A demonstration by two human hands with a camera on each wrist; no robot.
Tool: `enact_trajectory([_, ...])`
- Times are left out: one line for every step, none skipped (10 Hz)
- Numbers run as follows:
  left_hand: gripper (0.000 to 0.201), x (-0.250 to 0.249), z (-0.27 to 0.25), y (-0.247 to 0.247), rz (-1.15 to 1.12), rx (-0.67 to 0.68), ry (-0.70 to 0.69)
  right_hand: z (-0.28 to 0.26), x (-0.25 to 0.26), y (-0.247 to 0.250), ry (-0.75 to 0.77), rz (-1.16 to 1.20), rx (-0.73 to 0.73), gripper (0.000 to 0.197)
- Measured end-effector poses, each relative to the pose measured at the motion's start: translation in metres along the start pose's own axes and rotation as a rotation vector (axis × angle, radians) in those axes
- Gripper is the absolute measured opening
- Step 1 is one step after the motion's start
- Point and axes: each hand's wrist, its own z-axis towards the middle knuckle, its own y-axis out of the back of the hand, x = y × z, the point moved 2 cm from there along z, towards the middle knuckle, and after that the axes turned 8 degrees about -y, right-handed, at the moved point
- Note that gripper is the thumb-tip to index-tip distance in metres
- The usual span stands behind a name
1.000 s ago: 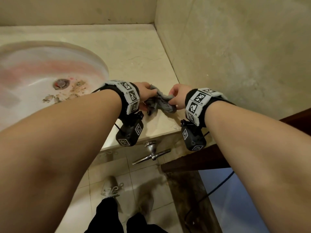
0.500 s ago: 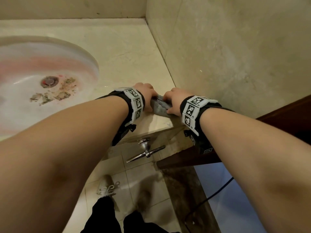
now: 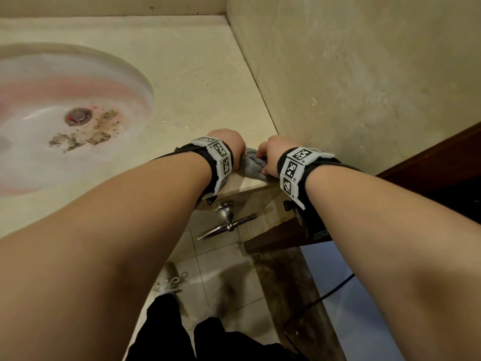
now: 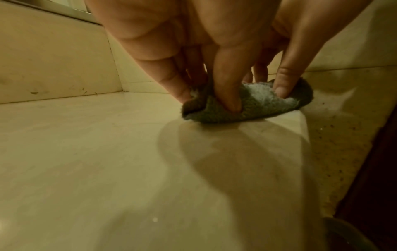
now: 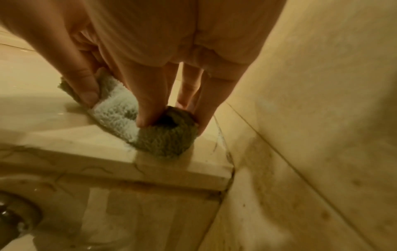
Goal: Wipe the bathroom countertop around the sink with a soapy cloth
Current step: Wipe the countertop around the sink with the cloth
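A small grey cloth, bunched, with a white soapy patch, lies on the beige countertop at its front right corner, close to the side wall. My left hand holds its left end; in the left wrist view thumb and fingertips pinch the cloth down onto the stone. My right hand grips the right end; in the right wrist view its thumb and fingers pinch the cloth. The white sink lies to the left.
The sink bowl holds brown debris beside the drain. A plastered wall bounds the counter on the right. Below the counter edge a metal lever handle sticks out, next to a dark wooden door. Tiled floor lies below.
Both hands have brought the cloth down from just above the counter onto its front right corner. Over the last half second they have barely shifted.
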Motion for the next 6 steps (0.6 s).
enact_trajectory([0.037, -0.004, -0.006, -0.003, 0.004, 0.051, 0.042, -0.006, 0.002, -0.005, 0.012, -0.028, 0.003, 0.050])
enact_trajectory([0.033, -0.006, -0.013, -0.008, -0.056, -0.001, 0.023, -0.017, 0.005, -0.013, 0.046, -0.073, -0.019, 0.061])
enact_trajectory([0.039, -0.003, -0.021, -0.009, -0.159, 0.032, 0.017, -0.023, 0.008, -0.014, 0.077, -0.102, -0.027, 0.044])
enact_trajectory([0.041, 0.010, -0.032, 0.000, -0.439, 0.074, 0.005, -0.030, 0.007, 0.002, 0.079, -0.009, 0.054, 0.038])
enact_trajectory([0.030, 0.026, -0.047, 0.017, -0.795, -0.033, 0.026, -0.029, 0.002, 0.023, 0.025, 0.263, 0.102, 0.041])
enact_trajectory([0.017, 0.036, -0.055, 0.028, -0.966, -0.065, 0.023, -0.033, 0.003, 0.035, -0.030, 0.510, 0.167, 0.045])
